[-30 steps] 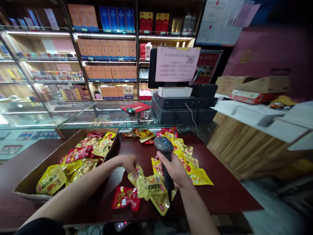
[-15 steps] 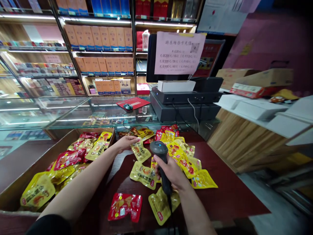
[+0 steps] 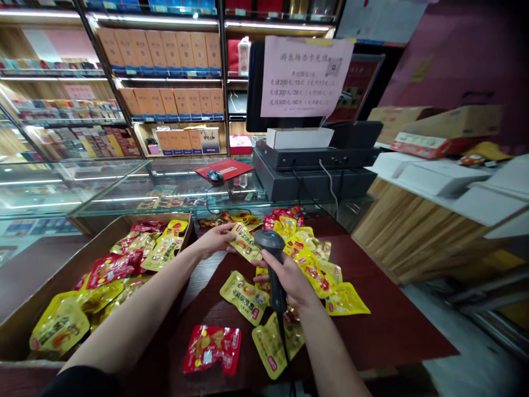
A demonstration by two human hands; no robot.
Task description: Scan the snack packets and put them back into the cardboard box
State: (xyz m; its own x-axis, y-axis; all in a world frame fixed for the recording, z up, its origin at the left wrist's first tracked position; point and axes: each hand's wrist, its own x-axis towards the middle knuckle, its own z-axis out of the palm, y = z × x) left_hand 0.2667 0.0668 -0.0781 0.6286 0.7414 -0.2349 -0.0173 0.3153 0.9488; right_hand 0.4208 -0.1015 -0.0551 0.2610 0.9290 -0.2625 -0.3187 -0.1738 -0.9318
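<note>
My left hand [image 3: 215,240] pinches the upper left end of a gold snack packet [image 3: 244,241], lifted over the dark red table. Wrapped round the handle of a black barcode scanner [image 3: 270,242] is my right hand [image 3: 291,278]; the scanner head is close beside the packet's right end. A second gold packet [image 3: 243,298] lies below. Nearer me are a red snack packet [image 3: 212,348] and another gold packet [image 3: 275,344], partly under the scanner's cord. Yellow packets [image 3: 314,270] lie heaped to the right of the scanner, partly hidden by my right hand.
A cardboard box [image 3: 93,242] of gold and red packets stands at the left. Behind the table are a glass counter [image 3: 173,184], a red mouse pad [image 3: 231,168] with a mouse, and a monitor with a paper sign [image 3: 306,77] above a black cash drawer [image 3: 314,184]. Shelves stand behind.
The gold packet in my left hand has turned and moved up and right, closer to the scanner head. My right hand keeps its grip on the scanner. The view has shifted slightly.
</note>
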